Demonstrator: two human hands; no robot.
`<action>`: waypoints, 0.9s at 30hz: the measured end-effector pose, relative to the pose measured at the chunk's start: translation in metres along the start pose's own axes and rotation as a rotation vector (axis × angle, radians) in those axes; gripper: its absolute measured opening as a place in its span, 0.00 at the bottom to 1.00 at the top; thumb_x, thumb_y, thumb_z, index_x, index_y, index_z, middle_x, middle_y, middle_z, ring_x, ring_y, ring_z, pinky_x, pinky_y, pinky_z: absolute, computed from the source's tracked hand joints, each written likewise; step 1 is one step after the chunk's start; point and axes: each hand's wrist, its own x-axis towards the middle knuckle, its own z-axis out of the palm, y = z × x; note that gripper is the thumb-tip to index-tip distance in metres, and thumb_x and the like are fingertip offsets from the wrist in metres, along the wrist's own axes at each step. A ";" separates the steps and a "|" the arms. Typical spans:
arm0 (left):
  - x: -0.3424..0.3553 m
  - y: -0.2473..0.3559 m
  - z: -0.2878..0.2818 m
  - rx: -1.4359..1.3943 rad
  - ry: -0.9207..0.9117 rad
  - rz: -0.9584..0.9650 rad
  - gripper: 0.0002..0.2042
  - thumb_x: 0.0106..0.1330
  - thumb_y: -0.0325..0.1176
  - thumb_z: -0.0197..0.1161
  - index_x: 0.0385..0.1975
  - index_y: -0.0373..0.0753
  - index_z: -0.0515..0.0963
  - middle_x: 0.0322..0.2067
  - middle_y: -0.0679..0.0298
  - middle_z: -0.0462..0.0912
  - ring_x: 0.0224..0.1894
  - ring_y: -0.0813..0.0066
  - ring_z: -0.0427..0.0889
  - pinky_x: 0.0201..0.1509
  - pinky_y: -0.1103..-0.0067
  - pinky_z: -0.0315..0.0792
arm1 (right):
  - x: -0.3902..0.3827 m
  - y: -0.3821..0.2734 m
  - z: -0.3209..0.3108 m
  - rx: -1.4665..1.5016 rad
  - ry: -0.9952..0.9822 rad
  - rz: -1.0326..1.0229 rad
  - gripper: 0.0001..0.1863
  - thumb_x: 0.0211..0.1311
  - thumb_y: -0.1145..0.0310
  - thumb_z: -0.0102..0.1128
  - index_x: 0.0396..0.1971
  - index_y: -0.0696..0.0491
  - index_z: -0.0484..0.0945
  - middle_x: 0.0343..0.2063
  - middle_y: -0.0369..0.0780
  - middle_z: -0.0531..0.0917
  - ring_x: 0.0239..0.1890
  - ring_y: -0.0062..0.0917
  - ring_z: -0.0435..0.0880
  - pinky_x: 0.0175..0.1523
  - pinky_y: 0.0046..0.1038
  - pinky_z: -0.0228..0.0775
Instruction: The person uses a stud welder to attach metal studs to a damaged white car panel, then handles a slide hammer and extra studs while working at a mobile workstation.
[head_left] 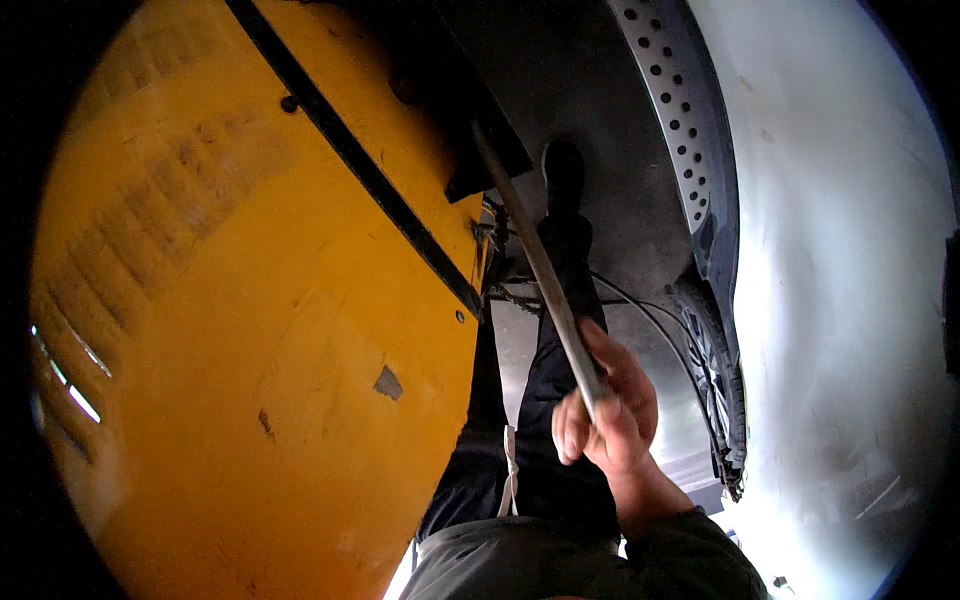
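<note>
one long bar (545,272) slants forward from the right hand (622,428), clamped on its near end.

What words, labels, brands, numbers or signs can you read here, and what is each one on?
None that I can read.
Yellow panel: only scuffs, dark smudges and a grey patch, no lettering visible.
Long bar in the right hand: no marking visible.
White curved surface: no lettering visible.
Wheel: too small and dark to tell.
</note>
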 end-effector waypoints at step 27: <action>0.018 0.003 0.008 0.035 -0.029 0.020 0.20 0.70 0.37 0.56 0.58 0.36 0.72 0.56 0.45 0.75 0.60 0.44 0.73 0.64 0.55 0.67 | -0.066 0.065 -0.095 -0.332 -0.219 0.731 0.11 0.65 0.83 0.60 0.43 0.53 0.74 0.38 0.35 0.80 0.43 0.19 0.80 0.51 0.25 0.75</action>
